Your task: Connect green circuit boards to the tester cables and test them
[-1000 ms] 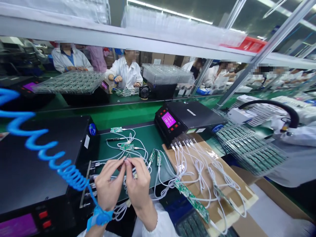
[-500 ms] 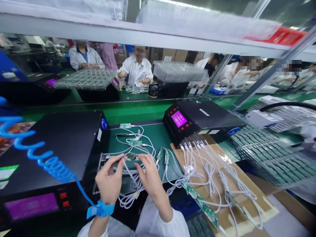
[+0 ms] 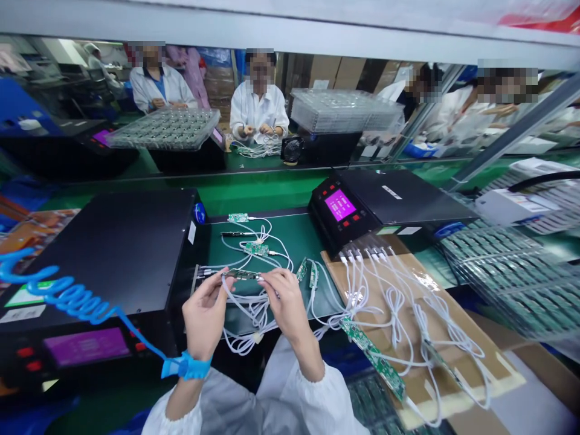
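Between my hands a small green circuit board is held nearly edge-on above the bench. My left hand pinches its left end, where a white cable hangs down beside the fingers. A blue wrist strap circles my left wrist. My right hand is closed at the board's right end; a small whitish bit shows at its fingertips, too small to make out. Looped white cables lie below the hands. Just beyond are more boards, one with a cable plugged in.
Black testers stand left and right. A blue coiled cord crosses the left side. Cables and a long board lie on cardboard at right, beside board-filled trays. Co-workers sit across the bench below a shelf.
The view has tilted down and shifted slightly left. The board has turned flatter edge-on, and my right fingers have closed in at its right end.
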`<action>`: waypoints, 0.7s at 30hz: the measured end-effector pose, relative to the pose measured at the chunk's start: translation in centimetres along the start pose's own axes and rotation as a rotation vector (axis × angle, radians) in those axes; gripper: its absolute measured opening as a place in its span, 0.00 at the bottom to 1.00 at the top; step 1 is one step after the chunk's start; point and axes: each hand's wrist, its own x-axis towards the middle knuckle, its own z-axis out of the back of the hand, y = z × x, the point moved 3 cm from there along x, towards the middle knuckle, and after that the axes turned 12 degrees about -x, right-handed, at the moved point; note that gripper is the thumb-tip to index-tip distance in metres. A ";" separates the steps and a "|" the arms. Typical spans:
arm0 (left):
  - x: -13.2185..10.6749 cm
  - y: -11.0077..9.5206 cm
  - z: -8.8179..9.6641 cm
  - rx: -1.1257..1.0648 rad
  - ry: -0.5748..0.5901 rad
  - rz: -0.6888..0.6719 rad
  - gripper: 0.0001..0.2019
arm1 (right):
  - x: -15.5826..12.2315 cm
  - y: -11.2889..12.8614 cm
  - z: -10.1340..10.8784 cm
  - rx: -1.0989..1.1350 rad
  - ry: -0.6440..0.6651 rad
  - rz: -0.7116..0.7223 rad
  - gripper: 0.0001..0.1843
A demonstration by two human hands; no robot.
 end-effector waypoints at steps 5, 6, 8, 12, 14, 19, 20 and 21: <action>-1.0 -1.2 0.1 0.057 0.144 -0.047 0.23 | -0.1 -0.5 0.0 0.041 0.042 -0.024 0.12; -1.0 -1.3 0.2 0.084 0.162 -0.082 0.22 | -0.2 -0.6 0.0 0.066 0.049 -0.032 0.12; -0.9 -1.3 0.2 0.142 0.193 -0.131 0.21 | -0.2 -0.6 0.1 0.129 0.077 -0.048 0.12; -0.2 -0.7 0.4 0.229 0.152 -0.164 0.22 | -0.2 -0.5 0.3 0.248 0.137 -0.083 0.12; 0.1 -0.4 0.4 0.237 0.123 -0.153 0.22 | -0.2 -0.4 0.6 0.271 0.132 -0.096 0.12; 0.6 -0.2 0.4 0.195 0.149 -0.096 0.20 | 0.1 -0.2 1.1 0.215 0.118 -0.078 0.11; 0.6 -0.2 0.5 0.195 0.157 -0.094 0.20 | 0.2 -0.2 1.1 0.202 0.129 -0.070 0.11; 0.7 -0.2 0.5 0.198 0.163 -0.094 0.20 | 0.2 -0.2 1.1 0.193 0.143 -0.060 0.11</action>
